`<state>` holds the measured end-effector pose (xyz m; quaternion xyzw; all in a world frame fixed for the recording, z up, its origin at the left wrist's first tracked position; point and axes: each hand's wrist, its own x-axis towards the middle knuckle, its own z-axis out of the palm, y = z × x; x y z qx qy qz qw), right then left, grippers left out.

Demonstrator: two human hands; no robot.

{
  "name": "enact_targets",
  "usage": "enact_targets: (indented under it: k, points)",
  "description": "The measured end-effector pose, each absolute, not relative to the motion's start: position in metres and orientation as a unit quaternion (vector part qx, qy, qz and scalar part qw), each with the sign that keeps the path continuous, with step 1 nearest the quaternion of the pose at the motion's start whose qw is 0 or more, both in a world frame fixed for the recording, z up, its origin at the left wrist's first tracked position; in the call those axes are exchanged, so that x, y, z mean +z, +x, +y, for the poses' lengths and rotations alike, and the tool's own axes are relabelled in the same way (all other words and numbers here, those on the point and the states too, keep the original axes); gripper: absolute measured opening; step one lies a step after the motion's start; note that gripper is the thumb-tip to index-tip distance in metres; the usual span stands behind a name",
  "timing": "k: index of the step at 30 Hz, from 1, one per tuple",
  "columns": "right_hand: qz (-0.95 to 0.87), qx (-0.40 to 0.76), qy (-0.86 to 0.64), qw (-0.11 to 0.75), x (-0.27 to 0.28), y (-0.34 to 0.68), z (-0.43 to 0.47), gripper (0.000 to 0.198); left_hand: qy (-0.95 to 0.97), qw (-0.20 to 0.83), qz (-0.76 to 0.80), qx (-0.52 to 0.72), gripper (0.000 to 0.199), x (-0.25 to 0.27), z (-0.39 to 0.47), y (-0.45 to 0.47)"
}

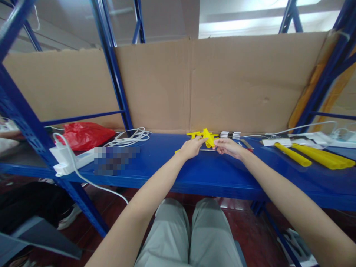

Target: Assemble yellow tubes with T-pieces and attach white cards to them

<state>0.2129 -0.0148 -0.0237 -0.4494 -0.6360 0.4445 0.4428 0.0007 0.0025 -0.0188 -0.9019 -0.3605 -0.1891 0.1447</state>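
From here, right hand (228, 147) pinches the yellow winged part (208, 138) above blue shelf (155, 157); left hand (190, 148) contacts it, grip indiscernible.

Open blue shelf (162, 146) from coiled white cable (135, 136) rightward to left hand (191, 148); near strip between forearms (150, 194) also passable. Yellow piece (208, 139) fills gap between left and right hand (229, 147). Far side: cardboard wall (155, 89) blocks. Left: red bag (85, 135), power strip (85, 158) in the way. Right: yellow tubes (294, 155) obstruct.
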Motion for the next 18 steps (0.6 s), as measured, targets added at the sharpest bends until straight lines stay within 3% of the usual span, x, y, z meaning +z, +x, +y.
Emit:
enact_targets:
  k: [4, 7, 9, 15, 18]
  points:
    - [-0.65, 0.233, -0.584, 0.427, -0.015, 0.235, -0.009, 0.01, -0.902, 0.147, -0.363, -0.182, 0.049, -0.018, 0.004, -0.001]
    - [-0.622, 0.013, -0.696, 0.36, -0.011, 0.263, -0.006, 0.013, -0.901, 0.146, -0.362, -0.191, 0.051, -0.02, 0.009, -0.003]
    - [-0.571, -0.059, -0.753, 0.322, -0.011, 0.281, -0.006, 0.016, -0.9, 0.144, -0.361, -0.197, 0.053, -0.021, 0.012, -0.005]
    - [-0.448, -0.054, -0.847, 0.281, -0.02, 0.315, -0.01, 0.017, -0.898, 0.137, -0.36, -0.212, 0.053, -0.025, 0.018, -0.007]
    - [-0.422, -0.031, -0.861, 0.282, -0.024, 0.321, -0.007, 0.028, -0.899, 0.131, -0.362, -0.207, 0.052, -0.024, 0.017, -0.006]
